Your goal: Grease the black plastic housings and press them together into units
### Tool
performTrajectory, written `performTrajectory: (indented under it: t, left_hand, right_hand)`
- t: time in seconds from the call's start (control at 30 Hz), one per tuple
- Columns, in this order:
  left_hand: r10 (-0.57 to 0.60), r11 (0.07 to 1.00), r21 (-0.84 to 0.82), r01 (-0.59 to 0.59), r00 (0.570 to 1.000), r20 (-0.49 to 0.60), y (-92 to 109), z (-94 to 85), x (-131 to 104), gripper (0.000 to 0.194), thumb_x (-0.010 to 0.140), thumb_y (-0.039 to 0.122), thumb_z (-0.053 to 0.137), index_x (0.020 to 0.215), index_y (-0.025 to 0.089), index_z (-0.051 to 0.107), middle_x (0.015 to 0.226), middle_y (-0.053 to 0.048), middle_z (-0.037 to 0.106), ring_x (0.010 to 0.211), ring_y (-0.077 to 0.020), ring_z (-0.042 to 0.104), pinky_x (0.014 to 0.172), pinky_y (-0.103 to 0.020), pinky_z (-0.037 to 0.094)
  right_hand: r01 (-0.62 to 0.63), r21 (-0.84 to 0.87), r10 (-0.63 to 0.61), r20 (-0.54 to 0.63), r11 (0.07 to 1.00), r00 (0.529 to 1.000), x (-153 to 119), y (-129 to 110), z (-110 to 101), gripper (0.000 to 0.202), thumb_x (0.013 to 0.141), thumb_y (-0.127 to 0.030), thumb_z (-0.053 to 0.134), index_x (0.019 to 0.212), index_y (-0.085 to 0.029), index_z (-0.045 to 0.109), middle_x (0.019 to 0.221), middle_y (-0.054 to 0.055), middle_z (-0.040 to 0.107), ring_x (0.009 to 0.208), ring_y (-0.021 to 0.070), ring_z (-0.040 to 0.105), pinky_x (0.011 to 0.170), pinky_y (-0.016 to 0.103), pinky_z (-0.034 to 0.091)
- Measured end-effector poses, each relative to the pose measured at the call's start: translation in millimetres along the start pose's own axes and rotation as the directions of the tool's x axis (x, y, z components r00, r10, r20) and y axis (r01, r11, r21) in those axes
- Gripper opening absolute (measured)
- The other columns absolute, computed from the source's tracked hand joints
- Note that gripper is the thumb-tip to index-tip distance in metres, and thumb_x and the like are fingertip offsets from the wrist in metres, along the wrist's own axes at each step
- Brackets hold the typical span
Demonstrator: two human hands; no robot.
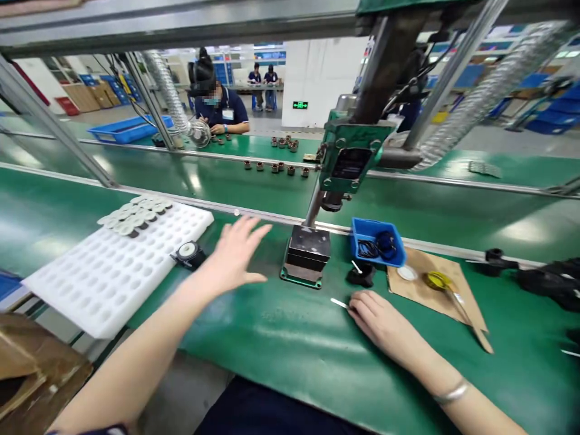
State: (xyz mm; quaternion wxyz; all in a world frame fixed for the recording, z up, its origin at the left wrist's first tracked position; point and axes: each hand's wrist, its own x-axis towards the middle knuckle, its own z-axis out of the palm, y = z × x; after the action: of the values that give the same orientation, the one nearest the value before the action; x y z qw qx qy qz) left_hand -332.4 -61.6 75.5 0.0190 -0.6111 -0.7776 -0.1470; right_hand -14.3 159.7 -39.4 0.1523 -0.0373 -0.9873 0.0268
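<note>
My left hand [238, 251] is stretched out over the bench with its fingers spread and nothing in them. Close to its wrist stands a black part with a white round top [189, 252], beside the white tray [136, 284] with rows of round pits. My right hand [374, 314] rests low over the green bench top, its fingers curled together on a thin white stick [339, 302] that sticks out to the left of the fingertips. Just beyond them lies a small black part [361, 275] with a white stick on it.
A press [351, 154] on a black base block [308, 249] stands mid-bench. Right of it are a blue bin [399, 257] of black rings and cardboard [417, 296] with a yellow-coated brush [469, 317]. White-topped parts [136, 212] fill the tray's far end. A co-worker [222, 109] sits opposite.
</note>
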Motion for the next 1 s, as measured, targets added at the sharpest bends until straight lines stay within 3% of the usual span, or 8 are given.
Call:
performTrajectory:
  t: [0.13, 0.23, 0.3, 0.4, 0.6, 0.8, 0.9, 1.0]
  left_hand:
    - [-0.279, 0.956, 0.122, 0.267, 0.956, 0.093, -104.1, -11.3, -63.9, 0.095, 0.066, 0.038, 0.075, 0.147, 0.021, 0.028, 0.155, -0.02, 0.036, 0.143, -0.0521, 0.029, 0.114, -0.068, 0.028]
    - [-0.217, 0.973, -0.047, 0.225, 0.965, 0.145, -169.0, 5.0, -81.8, 0.086, 0.067, 0.055, 0.066, 0.142, 0.041, 0.024, 0.144, -0.003, 0.05, 0.131, -0.0468, 0.048, 0.11, -0.067, 0.037]
    - [-0.176, 0.977, -0.104, 0.188, 0.978, 0.114, -179.3, 16.8, -81.4, 0.088, 0.059, 0.067, 0.065, 0.136, 0.054, 0.024, 0.132, 0.006, 0.058, 0.123, -0.0478, 0.054, 0.104, -0.074, 0.04]
    - [-0.168, 0.973, -0.132, 0.189, 0.974, 0.155, -137.6, 27.2, -74.8, 0.084, 0.063, 0.071, 0.064, 0.136, 0.057, 0.025, 0.128, 0.007, 0.061, 0.117, -0.0443, 0.06, 0.102, -0.071, 0.046]
    - [-0.024, 0.95, -0.295, 0.105, 0.963, 0.267, 9.7, 52.1, -57.8, 0.073, 0.08, 0.056, 0.064, 0.143, 0.032, 0.038, 0.142, -0.005, 0.057, 0.127, -0.0331, 0.059, 0.1, -0.045, 0.056]
    - [0.077, 0.874, -0.485, 0.029, 0.977, 0.197, 58.0, 58.5, -46.0, 0.084, 0.079, 0.053, 0.071, 0.15, 0.034, 0.029, 0.152, -0.009, 0.047, 0.14, -0.0327, 0.046, 0.114, -0.051, 0.044]
    - [0.049, 0.7, -0.712, 0.053, 0.991, 0.122, 80.0, 53.5, -36.6, 0.096, 0.076, 0.05, 0.076, 0.152, 0.034, 0.019, 0.156, -0.012, 0.039, 0.145, -0.0321, 0.039, 0.121, -0.053, 0.035]
    - [0.001, 0.371, -0.922, 0.107, 0.993, 0.116, 114.9, 53.8, -24.9, 0.102, 0.073, 0.044, 0.081, 0.151, 0.029, 0.018, 0.151, -0.015, 0.043, 0.141, -0.0298, 0.044, 0.119, -0.05, 0.038]
  right_hand:
    - [-0.113, -0.06, 0.11, -0.048, 0.992, 0.993, -30.0, 11.9, -22.6, 0.016, 0.095, -0.029, 0.055, 0.107, -0.018, 0.06, 0.102, 0.012, 0.065, 0.097, 0.0229, 0.062, 0.088, 0.04, 0.054]
    - [-0.29, -0.04, 0.277, -0.19, 0.956, 0.942, -32.9, 8.9, -32.8, 0.026, 0.096, -0.031, 0.052, 0.118, -0.017, 0.056, 0.111, 0.014, 0.064, 0.105, 0.0249, 0.062, 0.094, 0.043, 0.053]
    - [-0.394, -0.021, 0.376, -0.253, 0.919, 0.891, -27.1, 8.0, -31.7, 0.03, 0.097, -0.031, 0.05, 0.122, -0.015, 0.052, 0.112, 0.015, 0.063, 0.108, 0.026, 0.061, 0.096, 0.044, 0.052]
    - [-0.472, -0.022, 0.453, -0.245, 0.881, 0.857, -15.0, 9.9, -21.1, 0.035, 0.096, -0.034, 0.052, 0.124, -0.013, 0.05, 0.11, 0.016, 0.063, 0.104, 0.0263, 0.062, 0.091, 0.043, 0.054]
    - [-0.537, -0.03, 0.524, -0.175, 0.843, 0.833, 9.5, 22.6, 0.1, 0.023, 0.092, -0.036, 0.059, 0.09, -0.013, 0.061, 0.085, 0.011, 0.062, 0.084, 0.0249, 0.061, 0.077, 0.041, 0.054]
    - [-0.454, 0.01, 0.449, -0.18, 0.891, 0.875, 7.6, 6.0, -30.7, 0.021, 0.094, -0.034, 0.056, 0.086, -0.014, 0.06, 0.088, 0.011, 0.063, 0.085, 0.0223, 0.061, 0.078, 0.037, 0.054]
    - [-0.351, 0.07, 0.357, -0.249, 0.934, 0.9, 3.5, -25.7, -53.9, 0.015, 0.096, -0.029, 0.053, 0.098, -0.016, 0.06, 0.102, 0.012, 0.064, 0.096, 0.0214, 0.062, 0.086, 0.036, 0.055]
    - [-0.242, 0.106, 0.264, -0.358, 0.965, 0.896, 9.0, -61.6, -68.9, 0.014, 0.093, -0.021, 0.056, 0.106, -0.018, 0.058, 0.104, 0.013, 0.063, 0.098, 0.0218, 0.061, 0.085, 0.037, 0.055]
